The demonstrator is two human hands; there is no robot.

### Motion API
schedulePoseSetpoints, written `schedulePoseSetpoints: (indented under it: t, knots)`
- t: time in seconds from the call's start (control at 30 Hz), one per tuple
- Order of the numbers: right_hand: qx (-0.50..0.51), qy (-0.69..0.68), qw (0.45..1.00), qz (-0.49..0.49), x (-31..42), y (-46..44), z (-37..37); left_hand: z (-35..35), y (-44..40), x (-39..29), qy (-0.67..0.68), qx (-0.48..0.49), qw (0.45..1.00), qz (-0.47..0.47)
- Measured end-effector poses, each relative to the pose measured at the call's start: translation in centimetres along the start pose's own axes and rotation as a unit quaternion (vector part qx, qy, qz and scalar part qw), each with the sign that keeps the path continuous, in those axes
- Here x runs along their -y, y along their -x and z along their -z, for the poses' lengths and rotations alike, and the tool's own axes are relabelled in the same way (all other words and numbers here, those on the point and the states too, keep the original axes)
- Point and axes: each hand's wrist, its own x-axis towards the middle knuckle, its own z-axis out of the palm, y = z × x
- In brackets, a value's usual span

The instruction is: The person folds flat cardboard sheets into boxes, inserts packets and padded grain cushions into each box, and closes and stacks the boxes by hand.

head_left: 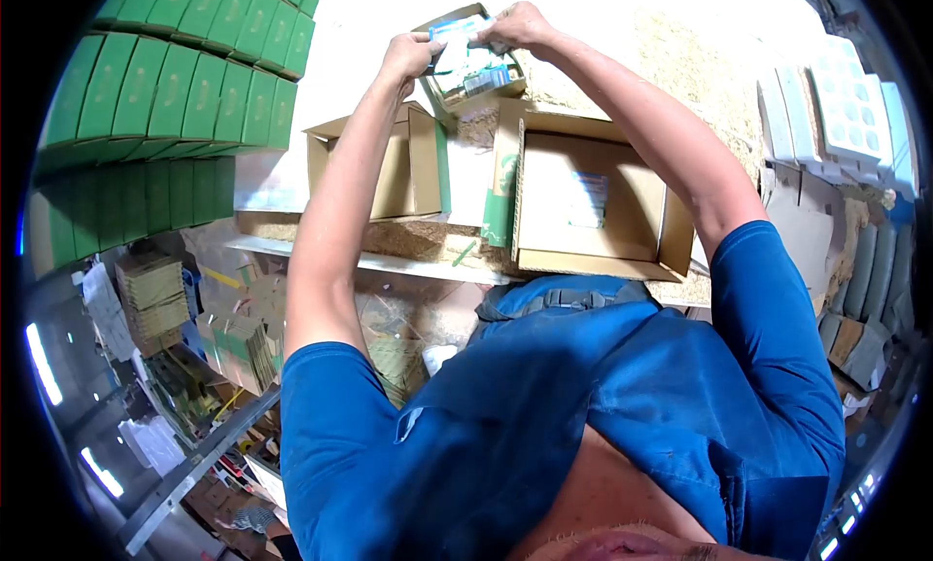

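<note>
A blue-white packet is held by the narrowed grip of left hand and right hand over the small carton, which seems already partly filled; the large box is not yet closed.

This looks like a packing workshop or warehouse; green boxes stand stacked in rows; open cartons sit on a long, particle-board-like worktop; piled flat cardboard and bright light strips show beyond it.
</note>
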Motion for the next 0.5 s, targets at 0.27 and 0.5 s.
schedulePoseSetpoints:
  t: [0.27,0.5]
  knots:
    - [0.018,0.110,0.993,-0.039,-7.7,-6.9,-2.8,1.7,-8.1,6.3,-0.166,0.007,0.985,0.042]
    - [-0.032,0.328,0.944,0.032,-9.2,-8.1,-2.4,0.8,-9.5,8.4,-0.380,-0.115,0.911,-0.109]
